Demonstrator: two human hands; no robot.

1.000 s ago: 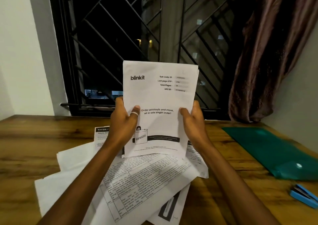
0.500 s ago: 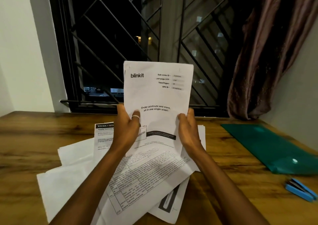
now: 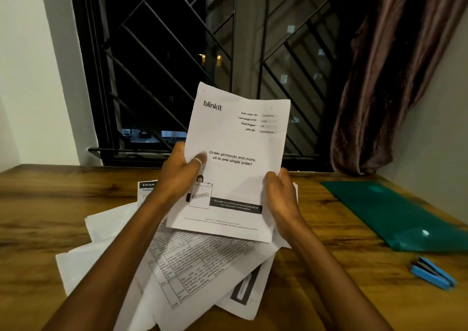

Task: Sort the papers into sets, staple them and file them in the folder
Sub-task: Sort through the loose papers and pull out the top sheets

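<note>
Table [image 3: 38, 204]: wooden. It carries every task item, and I see no finished set anywhere on it.
Loose papers [image 3: 106, 254]: a fanned, overlapping pile in the near middle, lying at mixed angles. Judged from this, sorting has barely begun and most of it is left.
Folder [image 3: 395, 211]: green and lying flat at the far right, well apart from the pile. Whether it holds any papers cannot be told, so I judge filing not yet started.
Cover sheet [image 3: 235, 140]: held up above the pile, tilted, with its print facing the camera. I cannot tell whether more sheets sit behind it.
Left hand [image 3: 177, 173]: grips the sheet's left edge, with the ringed thumb pressed on the front.
Right hand [image 3: 281, 196]: grips the lower right edge, thumb in front and fingers curled behind.
Stapler [image 3: 431, 273]: blue, at the near right just beyond the folder's near corner. It lies untouched, so stapling is probably still ahead.
Brand: "blinkit", at the sheet's top left.
Headline: "Order printouts and more, all in one single order!"
Fields: "Sub-order ID", "Last page OTP", "Total Pages", "UPC ID". Their values are too small to read.
Stamp: "CONFIDENTIAL", on a small drawing.
Dark banner: its text is too blurred to read.
Far-left page [image 3: 147, 191]: header "DESK", with "Apply" beneath it.
Gridded page [image 3: 192, 262]: a printed table, unreadable.
</note>
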